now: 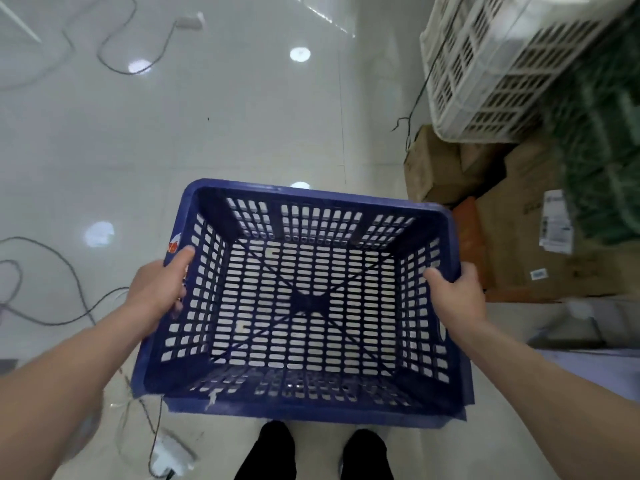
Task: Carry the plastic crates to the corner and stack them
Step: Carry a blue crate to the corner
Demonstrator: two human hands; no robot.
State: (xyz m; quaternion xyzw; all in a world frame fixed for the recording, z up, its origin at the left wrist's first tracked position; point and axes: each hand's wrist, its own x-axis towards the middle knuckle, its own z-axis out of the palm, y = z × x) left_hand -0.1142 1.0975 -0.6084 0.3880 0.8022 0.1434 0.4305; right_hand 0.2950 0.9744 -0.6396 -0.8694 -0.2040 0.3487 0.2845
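A blue slotted plastic crate (pixel 304 199) hangs in front of me above the glossy white floor, its open top facing me and nothing inside. My left hand (pixel 157 289) grips its left rim, thumb lying over the edge. My right hand (pixel 457 292) grips the right rim, thumb inside the wall. A white slotted crate (pixel 485 67) stands tilted at the upper right, on top of cardboard boxes.
Cardboard boxes (pixel 519 216) and green netting (pixel 599 140) fill the right side. Grey cables (pixel 52 258) loop over the floor at left, and a white power strip (pixel 169 455) lies near my feet (pixel 311 455). The tiled floor stretches ahead.
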